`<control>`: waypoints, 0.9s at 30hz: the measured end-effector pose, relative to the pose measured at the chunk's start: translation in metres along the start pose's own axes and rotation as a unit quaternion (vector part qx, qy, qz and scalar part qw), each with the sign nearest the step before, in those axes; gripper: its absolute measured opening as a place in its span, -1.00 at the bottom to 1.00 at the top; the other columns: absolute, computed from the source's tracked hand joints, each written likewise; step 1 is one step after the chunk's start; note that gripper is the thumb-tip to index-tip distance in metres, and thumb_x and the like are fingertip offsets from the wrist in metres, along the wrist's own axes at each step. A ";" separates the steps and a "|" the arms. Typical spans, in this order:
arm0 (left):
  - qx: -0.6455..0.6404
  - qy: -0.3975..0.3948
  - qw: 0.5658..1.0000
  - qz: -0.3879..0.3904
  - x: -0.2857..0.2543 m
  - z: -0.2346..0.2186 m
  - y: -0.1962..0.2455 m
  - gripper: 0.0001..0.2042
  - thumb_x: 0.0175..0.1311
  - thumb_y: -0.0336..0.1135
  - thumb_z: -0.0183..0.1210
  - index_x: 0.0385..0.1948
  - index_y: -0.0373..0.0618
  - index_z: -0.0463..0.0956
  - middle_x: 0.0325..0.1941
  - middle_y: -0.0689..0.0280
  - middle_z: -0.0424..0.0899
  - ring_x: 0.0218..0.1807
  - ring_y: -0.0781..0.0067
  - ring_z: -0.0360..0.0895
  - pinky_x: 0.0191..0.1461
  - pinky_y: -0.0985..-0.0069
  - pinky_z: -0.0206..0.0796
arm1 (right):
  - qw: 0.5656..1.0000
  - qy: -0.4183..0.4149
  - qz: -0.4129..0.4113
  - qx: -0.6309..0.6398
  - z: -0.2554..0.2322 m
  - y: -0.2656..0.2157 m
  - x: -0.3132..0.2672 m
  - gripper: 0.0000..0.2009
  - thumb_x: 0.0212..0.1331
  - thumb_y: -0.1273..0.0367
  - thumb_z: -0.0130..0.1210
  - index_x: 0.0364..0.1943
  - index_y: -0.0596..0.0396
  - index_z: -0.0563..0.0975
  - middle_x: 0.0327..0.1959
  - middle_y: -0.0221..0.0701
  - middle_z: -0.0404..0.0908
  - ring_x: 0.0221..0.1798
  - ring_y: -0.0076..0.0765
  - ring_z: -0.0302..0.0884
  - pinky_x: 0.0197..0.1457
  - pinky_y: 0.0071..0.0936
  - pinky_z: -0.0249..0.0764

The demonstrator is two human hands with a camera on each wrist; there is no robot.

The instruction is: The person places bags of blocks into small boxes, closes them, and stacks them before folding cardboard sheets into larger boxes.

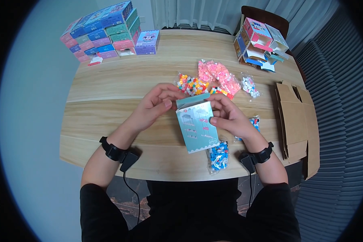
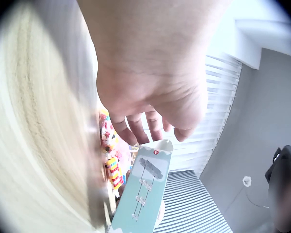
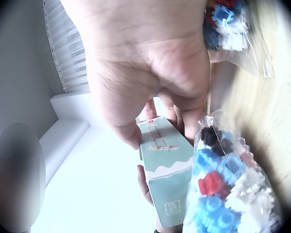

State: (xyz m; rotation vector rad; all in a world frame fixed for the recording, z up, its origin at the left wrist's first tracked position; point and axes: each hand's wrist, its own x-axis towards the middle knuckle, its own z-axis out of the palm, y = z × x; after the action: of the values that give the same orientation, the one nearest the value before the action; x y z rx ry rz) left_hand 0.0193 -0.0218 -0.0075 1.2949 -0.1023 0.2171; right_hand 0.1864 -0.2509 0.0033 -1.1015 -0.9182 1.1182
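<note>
**Teal box held over the wooden tabletop**

Wooden tabletop [image 1: 109, 101] carries bags of bricks near its middle; the right hand [image 1: 230, 117] grips the teal box [image 1: 197, 127] above the near edge, fingers clamped on its side; the left hand [image 1: 155, 105] touches the box's top flap, fingers curled on it; a blue brick bag [image 1: 218, 156] lies just beside; stacked boxes [image 1: 103, 30] fill the far left corner.

The teal box [image 1: 197, 126] hides most of the right hand's [image 1: 230, 118] fingers, and its top flap covers the left hand's [image 1: 155, 105] fingertips. Print on the box is too small to read. The bag of blue bricks [image 1: 218, 156] sits half tucked under its lower corner. The cardboard sheets [image 1: 297, 125] to the right of the box hang past the table edge [image 1: 109, 161].
</note>
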 end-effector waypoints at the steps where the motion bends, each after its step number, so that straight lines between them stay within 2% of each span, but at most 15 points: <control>1: 0.014 -0.011 1.000 -0.011 -0.002 -0.005 -0.004 -0.77 0.42 -0.27 0.05 0.00 -0.14 0.43 0.11 0.25 0.50 0.12 0.46 0.43 0.15 0.41 0.26 | 1.000 -0.003 0.002 0.002 0.000 0.001 0.000 -0.45 0.20 0.63 0.10 0.26 0.10 0.21 0.06 -0.36 0.46 0.05 -0.56 0.50 0.09 -0.58 0.47; 5: 0.048 -0.042 0.998 -0.029 -0.003 -0.007 -0.007 -0.79 0.41 -0.37 0.05 0.00 -0.21 0.43 0.01 0.30 0.54 0.04 0.57 0.47 0.07 0.53 0.33 | 1.000 -0.018 0.003 0.009 0.000 0.005 0.001 -0.40 0.19 0.63 0.12 0.28 0.06 0.15 0.05 -0.34 0.47 0.04 -0.55 0.51 0.08 -0.58 0.47; 11: 0.063 0.005 0.995 -0.075 -0.001 0.001 -0.005 -0.80 0.39 -0.49 0.02 0.00 -0.26 0.43 -0.08 0.33 0.59 -0.05 0.63 0.51 0.05 0.60 0.35 | 1.000 -0.012 0.004 -0.010 0.001 0.006 0.001 -0.34 0.18 0.64 0.12 0.35 0.04 0.11 0.04 -0.33 0.47 0.05 -0.51 0.51 0.08 -0.56 0.47; 20: 0.059 0.004 0.995 -0.080 -0.001 0.000 -0.006 -0.79 0.38 -0.50 0.05 0.00 -0.26 0.46 -0.11 0.36 0.62 -0.07 0.69 0.52 -0.01 0.64 0.36 | 0.999 -0.017 0.006 -0.026 0.005 0.001 0.000 -0.35 0.18 0.66 0.09 0.36 0.10 0.14 0.03 -0.34 0.47 0.01 -0.55 0.52 0.08 -0.58 0.47; 27: 0.070 -0.035 0.995 -0.058 -0.002 -0.001 -0.006 -0.80 0.38 -0.51 0.06 -0.02 -0.26 0.49 -0.07 0.34 0.60 -0.04 0.65 0.51 0.03 0.62 0.36 | 1.000 -0.016 0.005 -0.026 0.006 0.000 0.000 -0.34 0.19 0.66 0.08 0.38 0.10 0.13 0.03 -0.35 0.47 0.02 -0.55 0.52 0.09 -0.58 0.47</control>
State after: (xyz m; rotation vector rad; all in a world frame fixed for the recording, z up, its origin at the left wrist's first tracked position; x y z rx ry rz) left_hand 0.0185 -0.0221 -0.0135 1.4433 -0.0723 0.0804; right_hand 0.1811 -0.2497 0.0046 -1.1342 -0.9723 1.1286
